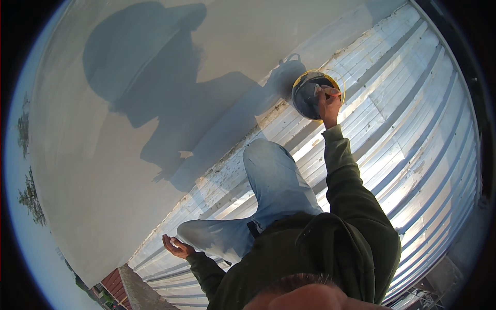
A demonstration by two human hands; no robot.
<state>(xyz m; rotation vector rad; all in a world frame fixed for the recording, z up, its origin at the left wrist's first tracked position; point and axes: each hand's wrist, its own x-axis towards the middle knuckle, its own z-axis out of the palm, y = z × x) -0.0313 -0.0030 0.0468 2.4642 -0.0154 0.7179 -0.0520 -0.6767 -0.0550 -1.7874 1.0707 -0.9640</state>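
My right hand (329, 104) reaches out over a round bucket (302, 111) with a yellow rim and dark grey inside. Its fingers are closed on a small tool (315, 90), whose pale end shows at the fingertips. The tool's kind is not clear, and part of it is hidden by the hand. The bucket's thin wire handle leans toward its right side. Low on the left, my left hand (179, 247) is held palm up beside my bent knee. Its fingers are loosely curved and apart, and nothing shows in them.
A smooth grey wall (103, 206) rises on the left, carrying my shadow. Ribbed metal roofing (382, 116) lies beneath me and the bucket, its raised ribs running diagonally. Rough mortar crumbs (271, 114) line the joint between wall and roofing. The roofing's edge curves along the right.
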